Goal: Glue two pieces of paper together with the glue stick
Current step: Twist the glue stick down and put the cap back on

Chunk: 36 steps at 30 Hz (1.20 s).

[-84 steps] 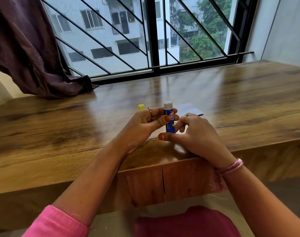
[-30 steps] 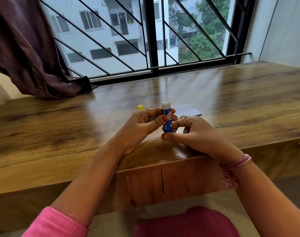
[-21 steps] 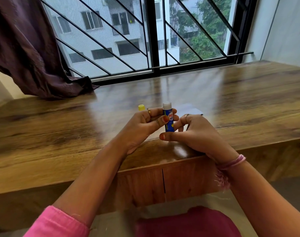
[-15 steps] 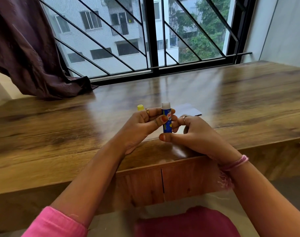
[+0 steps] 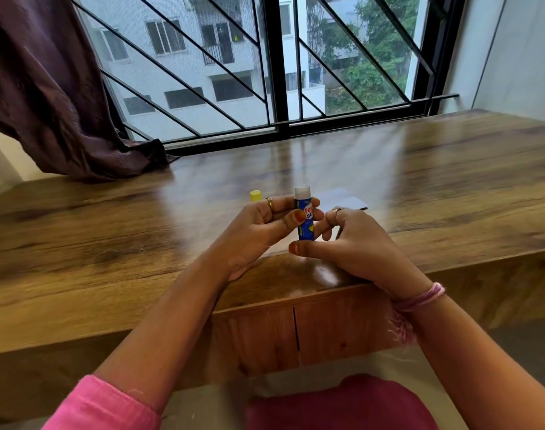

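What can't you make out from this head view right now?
- Paper: mostly hidden behind the right hand; one sheet or two, unclear.
- Glue stick base: covered by right fingers.
- Its label: partly behind the left hand thumb.
- Yellow cap: too small for detail.

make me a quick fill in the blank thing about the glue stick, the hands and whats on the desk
1. The left hand holds the blue glue stick upright with its ____ glue tip pointing up.
2. The small cap standing on the wooden desk is ____ in colour.
3. The right hand pinches the glue stick at its ____ end.
4. The sheet of paper lies flat on the desk, ____ the hands.

Missing words: white; yellow; bottom; behind
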Tool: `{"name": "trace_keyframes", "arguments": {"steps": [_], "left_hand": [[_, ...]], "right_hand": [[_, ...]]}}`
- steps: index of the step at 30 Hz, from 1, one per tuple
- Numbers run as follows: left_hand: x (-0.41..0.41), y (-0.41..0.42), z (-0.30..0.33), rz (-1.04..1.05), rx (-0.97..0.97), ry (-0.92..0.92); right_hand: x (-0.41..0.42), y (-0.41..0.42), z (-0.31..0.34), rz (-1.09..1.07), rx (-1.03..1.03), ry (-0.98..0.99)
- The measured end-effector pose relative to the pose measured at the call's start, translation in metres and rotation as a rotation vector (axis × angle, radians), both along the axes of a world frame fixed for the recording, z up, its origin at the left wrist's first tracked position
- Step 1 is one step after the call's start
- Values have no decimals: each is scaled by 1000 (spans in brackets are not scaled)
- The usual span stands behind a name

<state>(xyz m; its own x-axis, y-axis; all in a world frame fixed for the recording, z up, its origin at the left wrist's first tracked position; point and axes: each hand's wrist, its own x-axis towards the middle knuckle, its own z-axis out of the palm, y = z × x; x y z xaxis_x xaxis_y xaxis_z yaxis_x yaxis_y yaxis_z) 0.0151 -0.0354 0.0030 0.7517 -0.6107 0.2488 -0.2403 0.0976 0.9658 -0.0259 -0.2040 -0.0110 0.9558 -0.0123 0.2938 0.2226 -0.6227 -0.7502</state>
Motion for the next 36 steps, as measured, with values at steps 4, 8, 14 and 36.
{"name": "trace_keyframes", "arguments": {"steps": [4,8,14,36], "left_hand": [[0,1,0,9,-9,3],[0,0,0,2,-2,-1],[0,-1,0,-14,-18,23],[69,22,4,719,260,-57]], "right_hand": [[-3,-2,0,82,30,25],[-3,-3,1,78,70,14],[-4,-1,2,33,83,3],[2,-1,0,2,123,55]]}}
